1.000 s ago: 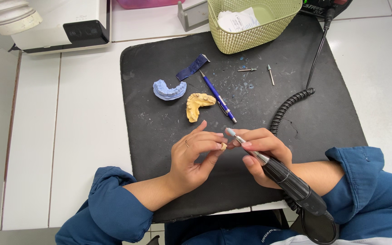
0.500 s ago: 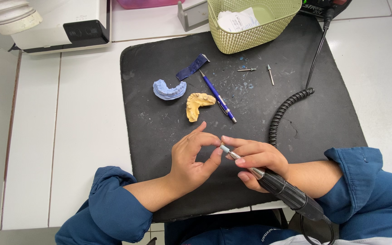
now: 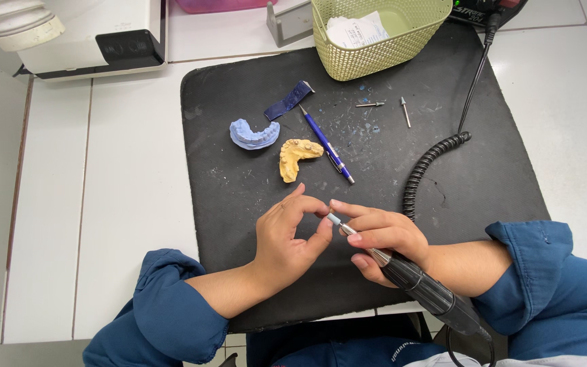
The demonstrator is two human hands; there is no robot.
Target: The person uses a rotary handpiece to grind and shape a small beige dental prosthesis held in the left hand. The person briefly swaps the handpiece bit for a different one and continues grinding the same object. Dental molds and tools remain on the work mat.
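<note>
One rotary handpiece [image 3: 416, 282], dark-bodied with a metal neck and a small pale tip, is gripped in the right hand [image 3: 382, 238], the fingers being closed around its front end like a pen. The tip is held low over the black mat [image 3: 239, 88], near the front edge of the table [image 3: 123, 170], and is pointed at the fingertips of the left hand [image 3: 287, 234]. The left hand is pinched, thumb and forefinger being brought together just at the tip; what is held between them is too small to be made out. Both forearms are covered by blue sleeves pushed back from the wrists.

One coiled black cord [image 3: 433, 163] is laid on the mat to the right of the hands. Farther up the mat, two dental casts are seen side by side: one blue cast [image 3: 254, 134] and one yellow cast [image 3: 297, 158]. One blue pen [image 3: 327, 146] lies just right of them, and one dark blue strip [image 3: 288, 100] above. Two loose burs [image 3: 388, 107] lie apart from each other near one green basket [image 3: 375, 47], in which white paper is kept. One white machine [image 3: 76, 30] stands at the far left.
</note>
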